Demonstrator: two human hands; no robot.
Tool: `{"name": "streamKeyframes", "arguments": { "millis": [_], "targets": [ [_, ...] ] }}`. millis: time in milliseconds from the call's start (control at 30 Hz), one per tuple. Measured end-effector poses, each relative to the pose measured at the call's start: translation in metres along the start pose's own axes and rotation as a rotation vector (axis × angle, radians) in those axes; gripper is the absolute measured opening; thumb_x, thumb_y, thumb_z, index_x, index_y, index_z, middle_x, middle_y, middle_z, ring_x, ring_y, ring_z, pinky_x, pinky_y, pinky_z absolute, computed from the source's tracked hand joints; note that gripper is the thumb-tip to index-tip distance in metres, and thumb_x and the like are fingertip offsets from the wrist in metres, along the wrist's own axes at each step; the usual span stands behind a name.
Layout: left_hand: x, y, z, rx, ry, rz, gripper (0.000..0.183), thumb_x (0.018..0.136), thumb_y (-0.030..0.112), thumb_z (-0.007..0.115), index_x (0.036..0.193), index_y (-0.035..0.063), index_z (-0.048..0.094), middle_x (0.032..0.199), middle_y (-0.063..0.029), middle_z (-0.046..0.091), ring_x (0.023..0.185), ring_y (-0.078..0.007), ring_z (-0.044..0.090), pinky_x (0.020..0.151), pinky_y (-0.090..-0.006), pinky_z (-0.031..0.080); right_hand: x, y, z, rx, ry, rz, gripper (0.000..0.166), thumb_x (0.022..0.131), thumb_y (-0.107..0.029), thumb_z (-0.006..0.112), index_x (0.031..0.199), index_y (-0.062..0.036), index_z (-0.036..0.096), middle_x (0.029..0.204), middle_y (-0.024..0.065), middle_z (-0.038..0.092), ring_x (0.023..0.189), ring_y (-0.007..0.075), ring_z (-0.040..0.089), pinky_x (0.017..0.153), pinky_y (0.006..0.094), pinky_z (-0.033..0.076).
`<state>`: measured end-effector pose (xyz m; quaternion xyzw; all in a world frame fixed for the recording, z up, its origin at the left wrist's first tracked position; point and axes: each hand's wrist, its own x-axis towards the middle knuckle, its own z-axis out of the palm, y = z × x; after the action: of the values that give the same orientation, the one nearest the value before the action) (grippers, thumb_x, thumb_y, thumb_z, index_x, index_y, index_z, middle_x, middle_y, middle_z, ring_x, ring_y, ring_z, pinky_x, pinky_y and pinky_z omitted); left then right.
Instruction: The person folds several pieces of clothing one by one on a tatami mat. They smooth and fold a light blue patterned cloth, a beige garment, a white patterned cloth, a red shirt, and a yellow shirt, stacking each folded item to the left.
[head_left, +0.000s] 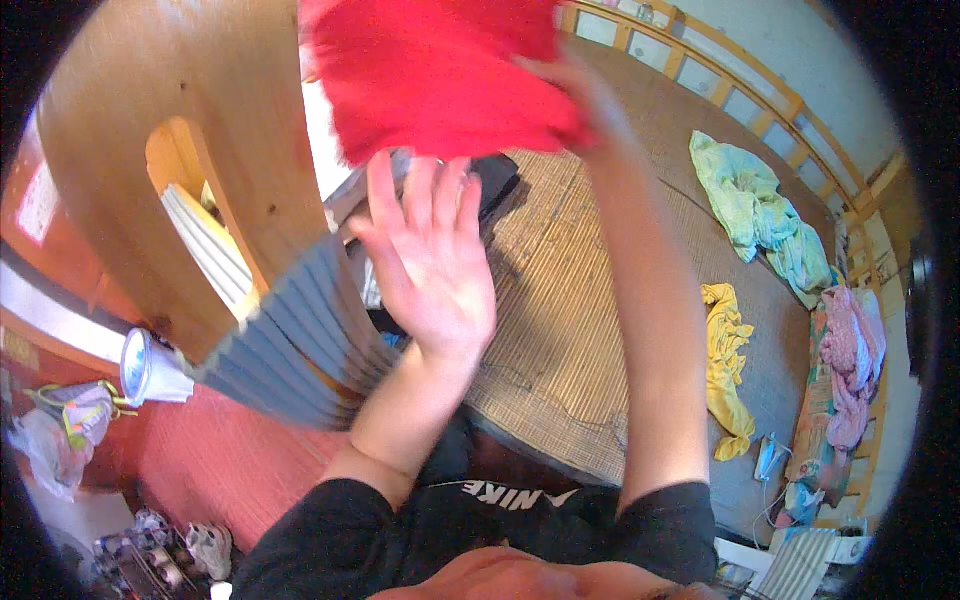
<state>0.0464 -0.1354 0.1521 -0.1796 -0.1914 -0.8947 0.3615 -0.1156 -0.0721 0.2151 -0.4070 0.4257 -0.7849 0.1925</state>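
Observation:
A bright red cloth (450, 82), blurred by motion, hangs at the top centre. My right hand (559, 75) grips its right side; the hand is blurred and partly covered by the cloth. My left hand (439, 262) is raised with its palm towards me and its fingers spread. Its fingertips meet the cloth's lower edge, and whether they touch it I cannot tell. Behind that hand, dark and grey items (491, 184) lie on a woven bamboo mat (555, 300), mostly hidden. Left of my left forearm is a grey-blue pleated piece (300, 345).
A wooden panel (247, 150) with a long slot stands at left. Green (750, 202), yellow (727, 367) and pink (851, 360) cloths lie on the bed's right side, near a wooden rail (720, 71). A white bucket (161, 375) and shoes (206, 551) are at lower left.

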Motion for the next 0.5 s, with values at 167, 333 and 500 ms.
{"name": "streamKeyframes", "arguments": {
  "millis": [167,333,500],
  "targets": [
    [-0.086,-0.055,-0.037,0.251,0.314,-0.714,0.042,0.089,0.035,0.041,0.120,0.0060,0.036,0.106,-0.0066,0.049,0.095,-0.0166,0.047,0.083,-0.0291,0.037,0.127,0.083,0.031,-0.039,-0.578,0.415,0.034,0.075,-0.002,0.055,0.108,-0.0028,0.052,0.095,0.0089,0.060,0.083,0.0167,0.060,0.073,0.0292,0.051],
    [-0.104,-0.059,-0.074,0.275,0.437,-1.088,0.044,0.088,0.029,0.044,0.121,0.0010,0.034,0.109,-0.0112,0.049,0.099,-0.0197,0.049,0.084,-0.0333,0.041,0.103,0.134,0.078,-0.175,-0.226,0.259,0.040,0.064,0.011,0.046,0.099,-0.0054,0.057,0.090,0.0072,0.059,0.082,0.0167,0.058,0.066,0.0301,0.049],
    [-0.105,-0.060,-0.070,0.189,0.476,-1.073,0.040,0.088,0.028,0.045,0.116,0.0005,0.038,0.105,-0.0109,0.050,0.094,-0.0197,0.051,0.081,-0.0344,0.044,0.134,0.125,0.083,0.320,-0.305,0.016,0.033,0.064,0.013,0.042,0.092,0.0032,0.056,0.083,0.0117,0.061,0.067,0.0180,0.060,0.061,0.0287,0.050]
  ]
}}
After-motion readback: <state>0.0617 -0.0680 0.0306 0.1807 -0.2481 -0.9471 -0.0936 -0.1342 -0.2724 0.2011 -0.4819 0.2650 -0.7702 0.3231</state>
